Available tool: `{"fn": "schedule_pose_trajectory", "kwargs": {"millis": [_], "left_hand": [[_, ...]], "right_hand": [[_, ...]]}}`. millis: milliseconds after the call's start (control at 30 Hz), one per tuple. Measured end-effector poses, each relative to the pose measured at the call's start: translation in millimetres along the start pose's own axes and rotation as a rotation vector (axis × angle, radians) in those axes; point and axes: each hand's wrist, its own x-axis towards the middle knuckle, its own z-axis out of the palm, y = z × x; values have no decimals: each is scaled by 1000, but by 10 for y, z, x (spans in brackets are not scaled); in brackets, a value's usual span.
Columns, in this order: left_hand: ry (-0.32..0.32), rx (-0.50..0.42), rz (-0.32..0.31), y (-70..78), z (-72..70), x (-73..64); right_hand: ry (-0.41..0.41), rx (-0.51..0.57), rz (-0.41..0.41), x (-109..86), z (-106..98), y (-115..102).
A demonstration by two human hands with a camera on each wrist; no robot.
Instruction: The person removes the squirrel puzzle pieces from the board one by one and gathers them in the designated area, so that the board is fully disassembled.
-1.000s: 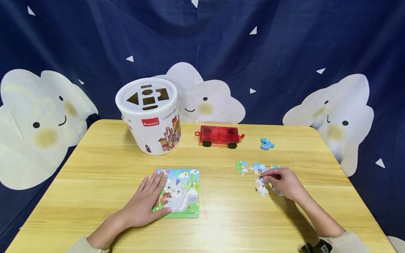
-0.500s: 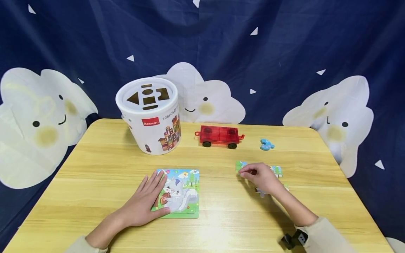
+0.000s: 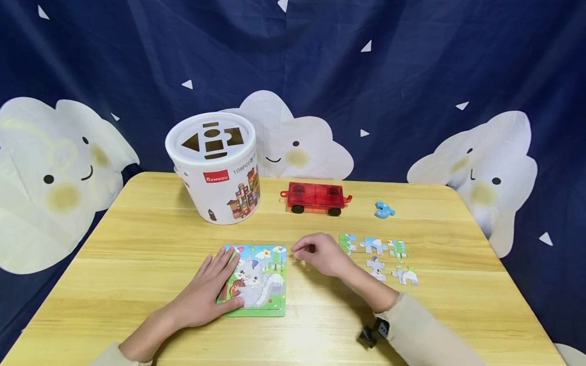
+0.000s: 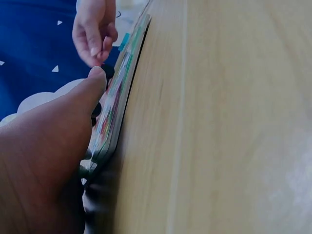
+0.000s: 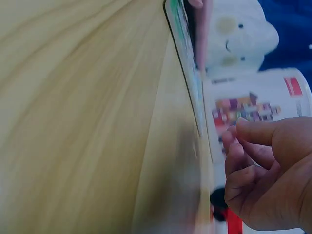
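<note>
A square squirrel jigsaw puzzle (image 3: 263,284) lies on the table, and my left hand (image 3: 206,287) rests on its left side with fingers spread. From the left wrist view, the thumb (image 4: 87,92) lies along the puzzle's edge. My right hand (image 3: 322,253) hovers just right of the puzzle, its fingers loosely bent. Nothing shows between the thumb and fingers in the right wrist view. Several loose puzzle pieces lie to the right of that hand, among them a green-and-blue piece (image 3: 347,244), a sky piece (image 3: 374,246) and a grey-and-white piece (image 3: 405,275).
A white bucket (image 3: 217,195) with shaped holes in its lid stands at the back left. Right of it are a red toy wagon (image 3: 316,196) and a small blue piece (image 3: 383,210). A dark blue cloud-print curtain (image 3: 320,61) hangs behind the table.
My right hand has moved left from above the loose pieces to beside the puzzle, uncovering those pieces. The left hand has stayed on the puzzle.
</note>
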Motion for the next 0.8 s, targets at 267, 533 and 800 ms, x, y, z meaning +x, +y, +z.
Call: {"fn": "schedule_pose_trajectory", "kwargs": {"millis": [267,533,800], "left_hand": [[26,1,-38,-46,-81,-38],[8,40,-71,-168,-198,-133],[0,27,-23,-270,-194,-192]], "right_hand": [[-78,-23,-58,234,350,-244],[-113,39,-36,346,622,-360],[-146,40,-38,415,831,-444]]}}
